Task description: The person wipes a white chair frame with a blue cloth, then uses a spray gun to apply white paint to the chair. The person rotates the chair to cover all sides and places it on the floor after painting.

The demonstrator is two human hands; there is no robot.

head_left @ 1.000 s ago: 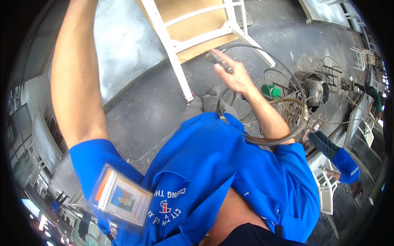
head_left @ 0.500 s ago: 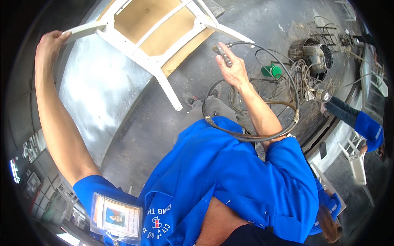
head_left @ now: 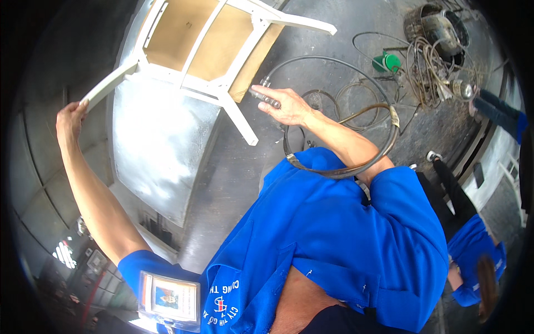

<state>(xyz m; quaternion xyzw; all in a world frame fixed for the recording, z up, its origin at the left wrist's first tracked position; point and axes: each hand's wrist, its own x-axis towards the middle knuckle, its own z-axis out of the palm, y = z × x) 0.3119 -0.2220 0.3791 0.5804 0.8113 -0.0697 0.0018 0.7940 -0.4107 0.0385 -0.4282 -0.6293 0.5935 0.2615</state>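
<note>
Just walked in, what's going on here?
The person's left hand grips the end of a white leg on a white frame with a tan panel. The right hand holds a metal tool near the panel's edge; a dark hose loops around that forearm. A green container stands off to the right.

White frame (head_left: 238,119), tan panel (head_left: 173,42)

White chair leg (head_left: 111,83) in left hand (head_left: 70,123)
</note>
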